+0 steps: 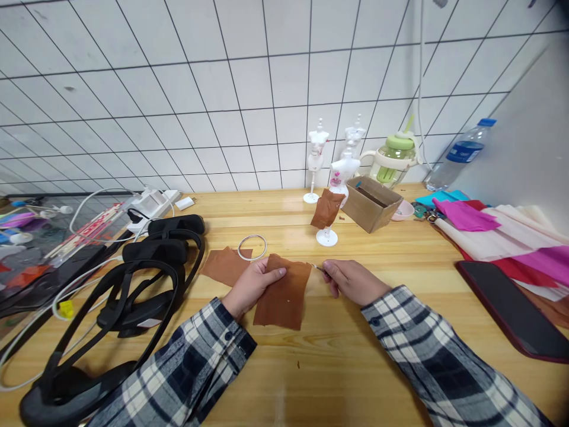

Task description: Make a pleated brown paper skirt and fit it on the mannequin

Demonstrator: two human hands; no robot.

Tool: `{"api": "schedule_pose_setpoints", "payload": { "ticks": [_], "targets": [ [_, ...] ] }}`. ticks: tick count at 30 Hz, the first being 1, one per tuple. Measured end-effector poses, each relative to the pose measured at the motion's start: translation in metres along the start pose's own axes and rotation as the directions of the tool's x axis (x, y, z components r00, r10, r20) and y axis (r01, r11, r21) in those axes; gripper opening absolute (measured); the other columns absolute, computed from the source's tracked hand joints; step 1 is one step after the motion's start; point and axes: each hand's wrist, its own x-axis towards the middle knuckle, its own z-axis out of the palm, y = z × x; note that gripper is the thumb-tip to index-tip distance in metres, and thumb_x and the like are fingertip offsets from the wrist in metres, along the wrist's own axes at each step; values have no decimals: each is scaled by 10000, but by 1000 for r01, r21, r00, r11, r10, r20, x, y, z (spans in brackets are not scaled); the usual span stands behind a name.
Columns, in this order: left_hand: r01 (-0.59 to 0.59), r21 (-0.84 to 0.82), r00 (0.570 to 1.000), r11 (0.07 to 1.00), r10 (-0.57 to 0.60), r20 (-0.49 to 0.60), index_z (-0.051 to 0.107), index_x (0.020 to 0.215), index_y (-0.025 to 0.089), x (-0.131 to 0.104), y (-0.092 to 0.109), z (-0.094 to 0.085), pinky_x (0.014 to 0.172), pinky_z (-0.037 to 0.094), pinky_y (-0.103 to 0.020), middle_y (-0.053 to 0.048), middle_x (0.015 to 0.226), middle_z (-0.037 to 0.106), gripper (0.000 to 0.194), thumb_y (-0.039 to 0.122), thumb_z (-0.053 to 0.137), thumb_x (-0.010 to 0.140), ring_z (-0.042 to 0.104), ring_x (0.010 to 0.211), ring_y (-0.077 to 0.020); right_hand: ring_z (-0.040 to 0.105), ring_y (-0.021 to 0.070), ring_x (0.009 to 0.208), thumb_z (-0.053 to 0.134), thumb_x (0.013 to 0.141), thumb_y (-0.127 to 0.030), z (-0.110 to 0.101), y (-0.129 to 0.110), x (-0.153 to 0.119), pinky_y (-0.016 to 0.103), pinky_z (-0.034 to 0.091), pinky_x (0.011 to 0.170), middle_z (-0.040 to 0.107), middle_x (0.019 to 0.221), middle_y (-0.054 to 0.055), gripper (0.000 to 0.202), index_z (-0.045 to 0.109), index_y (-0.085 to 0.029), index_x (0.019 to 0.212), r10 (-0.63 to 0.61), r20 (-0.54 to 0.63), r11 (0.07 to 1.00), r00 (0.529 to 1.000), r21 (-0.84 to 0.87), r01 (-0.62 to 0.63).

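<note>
My left hand [255,283] pinches a brown cloth piece [284,296] near its upper left, thumb on top. In my right hand [351,279] is a thin metal tool [318,268], its tip at the cloth's upper right corner; what kind of tool it is I cannot tell. Behind my left hand, another brown cloth [224,265] lies on the wooden table [338,356], with a metal ring [252,248] partly over it. A third brown piece [327,209] hangs on a small white dress form [344,172] beyond my hands.
Two more dress forms [317,145] [354,137], a cardboard box [372,203], a green-lidded cup [395,157] and a bottle [462,155] stand at the back. Black headsets [128,284] and cables lie left. Coloured fabrics [502,228] and a phone [511,308] are right.
</note>
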Motion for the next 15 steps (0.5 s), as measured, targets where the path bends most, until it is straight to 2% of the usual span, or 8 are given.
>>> {"api": "schedule_pose_setpoints", "payload": {
  "ticks": [6,15],
  "targets": [
    [-8,0,1000,1000,8,13,646,971,122,0,1,1,817,521,-344,-81,922,742,320,303,772,739,694,805,-198,578,156,616,201,1001,-476,-2,-9,-3,277,363,636,653,574,-17,481,518,-229,736,3,19,997,1000,-72,-2],
    [-23,9,998,1000,22,56,655,997,132,0,0,0,830,515,-331,-81,972,743,292,287,750,768,697,837,-199,531,157,629,196,995,-482,4,-12,0,274,334,627,560,594,-7,483,489,-220,713,15,-26,990,1000,-140,-18]
  ]
}}
